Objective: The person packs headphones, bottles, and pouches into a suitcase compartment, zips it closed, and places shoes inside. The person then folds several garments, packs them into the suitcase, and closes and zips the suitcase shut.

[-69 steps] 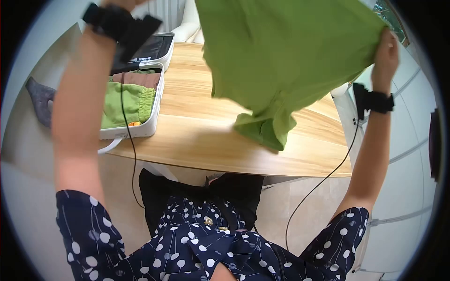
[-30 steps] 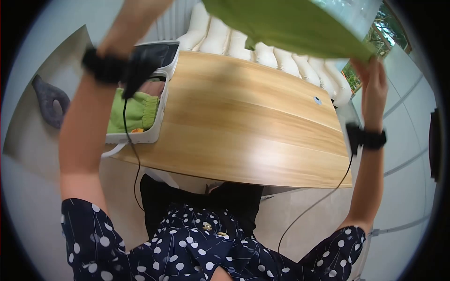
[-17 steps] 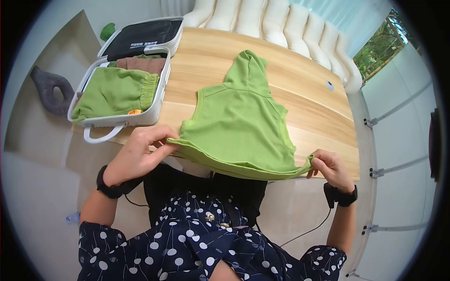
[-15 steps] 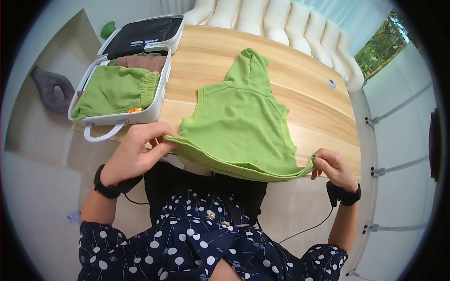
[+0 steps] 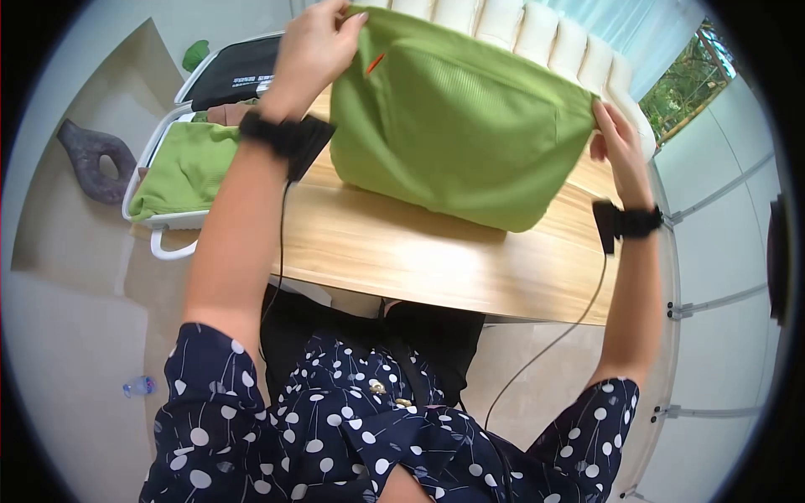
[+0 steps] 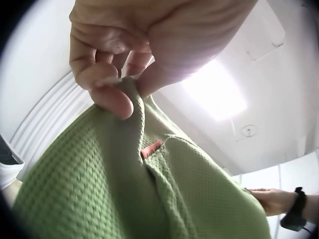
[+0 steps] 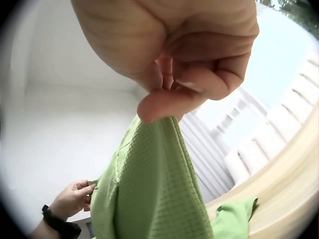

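A green sleeveless hooded top (image 5: 461, 126) hangs raised over the wooden table (image 5: 402, 260), stretched between both hands. My left hand (image 5: 314, 59) pinches one end of its hem between thumb and fingers, as the left wrist view shows close up. At the hem's other end, my right hand (image 7: 189, 64) pinches the fabric with thumb and fingertips. A small red tag (image 6: 152, 149) shows on the cloth near the left hand. In the right wrist view, a lower part of the green cloth (image 7: 234, 216) lies close over the table; the head view hides the hood behind the raised cloth.
On the left stands an open white suitcase (image 5: 180, 221) with folded green and brown clothes; my left forearm partly covers it. A grey neck pillow (image 5: 84, 151) lies beyond it. Behind the table is a cream padded sofa (image 5: 558, 50). Thin cables trail from both wrist cameras.
Half a second ago the top lay flat, its hem held at the table's near edge. Both hands have since lifted the hem up and away from the body, the cloth now hanging below.
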The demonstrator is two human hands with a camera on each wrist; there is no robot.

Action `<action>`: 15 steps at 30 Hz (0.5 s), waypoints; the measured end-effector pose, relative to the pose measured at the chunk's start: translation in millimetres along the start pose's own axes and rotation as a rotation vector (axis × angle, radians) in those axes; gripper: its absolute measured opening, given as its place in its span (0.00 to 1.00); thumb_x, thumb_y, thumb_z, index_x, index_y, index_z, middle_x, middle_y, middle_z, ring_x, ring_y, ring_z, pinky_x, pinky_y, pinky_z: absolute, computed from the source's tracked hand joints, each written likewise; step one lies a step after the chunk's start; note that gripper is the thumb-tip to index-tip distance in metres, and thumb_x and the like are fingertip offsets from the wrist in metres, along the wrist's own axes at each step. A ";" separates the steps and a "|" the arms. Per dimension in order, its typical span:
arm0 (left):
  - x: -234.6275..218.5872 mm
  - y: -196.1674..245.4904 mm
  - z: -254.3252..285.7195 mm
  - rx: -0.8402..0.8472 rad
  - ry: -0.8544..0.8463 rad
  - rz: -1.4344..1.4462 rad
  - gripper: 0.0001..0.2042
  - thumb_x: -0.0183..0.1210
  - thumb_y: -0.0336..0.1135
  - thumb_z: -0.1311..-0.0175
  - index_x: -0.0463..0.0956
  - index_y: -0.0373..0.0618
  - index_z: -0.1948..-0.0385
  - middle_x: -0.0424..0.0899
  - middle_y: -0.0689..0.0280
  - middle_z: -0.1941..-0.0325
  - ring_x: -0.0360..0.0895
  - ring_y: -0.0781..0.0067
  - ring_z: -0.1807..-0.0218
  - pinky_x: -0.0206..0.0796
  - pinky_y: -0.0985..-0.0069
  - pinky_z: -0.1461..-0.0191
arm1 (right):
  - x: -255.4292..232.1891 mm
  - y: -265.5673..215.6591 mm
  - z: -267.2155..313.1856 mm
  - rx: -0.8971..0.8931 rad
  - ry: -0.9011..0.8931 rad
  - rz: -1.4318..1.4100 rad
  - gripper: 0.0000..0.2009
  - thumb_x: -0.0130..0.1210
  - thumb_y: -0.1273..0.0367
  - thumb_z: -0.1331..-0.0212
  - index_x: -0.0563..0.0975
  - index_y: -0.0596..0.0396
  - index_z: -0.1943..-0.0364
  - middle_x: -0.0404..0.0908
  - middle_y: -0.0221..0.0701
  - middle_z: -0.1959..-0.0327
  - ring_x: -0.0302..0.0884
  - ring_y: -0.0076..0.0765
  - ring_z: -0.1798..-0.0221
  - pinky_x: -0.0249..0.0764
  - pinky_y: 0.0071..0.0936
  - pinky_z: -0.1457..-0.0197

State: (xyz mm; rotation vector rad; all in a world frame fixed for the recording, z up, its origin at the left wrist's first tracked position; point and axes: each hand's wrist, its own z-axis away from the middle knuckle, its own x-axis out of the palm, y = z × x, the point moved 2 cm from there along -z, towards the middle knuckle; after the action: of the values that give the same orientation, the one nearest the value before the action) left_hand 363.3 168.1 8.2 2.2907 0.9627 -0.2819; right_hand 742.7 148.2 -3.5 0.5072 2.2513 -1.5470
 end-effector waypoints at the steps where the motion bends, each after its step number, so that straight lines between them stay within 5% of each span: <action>1: 20.3 -16.6 -11.2 0.031 -0.007 0.016 0.13 0.54 0.41 0.42 0.77 0.37 0.68 0.80 0.51 0.75 0.78 0.49 0.69 0.68 0.64 0.64 | 1.7 17.2 -18.7 -0.008 0.011 -0.007 0.16 0.45 0.59 0.33 0.75 0.58 0.56 0.76 0.24 0.75 0.69 0.15 0.82 0.61 0.12 0.79; 2: 42.0 -31.1 -16.0 -0.091 -0.047 -0.026 0.15 0.54 0.41 0.41 0.76 0.36 0.64 0.81 0.50 0.68 0.78 0.49 0.62 0.69 0.62 0.59 | 7.6 33.6 -33.6 0.021 0.065 0.021 0.18 0.45 0.58 0.34 0.75 0.59 0.54 0.78 0.26 0.73 0.71 0.16 0.81 0.62 0.12 0.78; 3: 67.0 -62.2 -18.0 -0.016 -0.023 -0.213 0.20 0.56 0.41 0.42 0.71 0.35 0.55 0.80 0.47 0.61 0.78 0.47 0.60 0.69 0.61 0.56 | 15.1 51.5 -43.0 0.054 0.119 0.048 0.19 0.46 0.57 0.35 0.74 0.60 0.52 0.79 0.29 0.70 0.73 0.18 0.79 0.64 0.12 0.77; 5: 85.8 -67.8 2.7 -0.174 -0.296 -0.397 0.24 0.56 0.42 0.43 0.66 0.35 0.48 0.72 0.40 0.49 0.73 0.39 0.51 0.66 0.57 0.48 | 29.4 89.5 -51.8 0.159 0.116 0.318 0.22 0.49 0.55 0.37 0.73 0.59 0.49 0.81 0.39 0.64 0.78 0.26 0.73 0.71 0.19 0.70; 7: 85.8 -62.2 35.5 -0.174 -0.348 -0.280 0.25 0.55 0.39 0.42 0.62 0.36 0.45 0.64 0.38 0.42 0.68 0.38 0.46 0.63 0.58 0.42 | 45.6 131.7 -54.4 -0.060 0.168 0.445 0.23 0.51 0.55 0.39 0.72 0.59 0.48 0.80 0.46 0.60 0.78 0.34 0.66 0.74 0.29 0.62; 11: 68.2 -38.3 90.7 0.138 -0.566 -0.168 0.21 0.53 0.32 0.40 0.63 0.36 0.45 0.62 0.41 0.40 0.61 0.41 0.39 0.56 0.61 0.35 | 83.6 80.3 5.0 -0.235 -0.025 0.412 0.18 0.55 0.64 0.41 0.71 0.58 0.49 0.75 0.44 0.53 0.77 0.41 0.60 0.73 0.33 0.57; 15: 57.0 -12.6 129.0 0.222 -0.807 -0.021 0.23 0.54 0.33 0.40 0.62 0.37 0.44 0.61 0.44 0.37 0.58 0.42 0.36 0.54 0.61 0.34 | 101.9 30.5 56.6 -0.296 -0.238 0.557 0.24 0.58 0.59 0.46 0.69 0.55 0.47 0.73 0.42 0.52 0.72 0.49 0.51 0.70 0.37 0.50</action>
State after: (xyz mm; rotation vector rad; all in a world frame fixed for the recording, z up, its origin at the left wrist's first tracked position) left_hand 400.6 126.5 -121.9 2.0409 0.5411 -1.2544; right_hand 673.9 114.3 -96.5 0.7381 1.8921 -0.9263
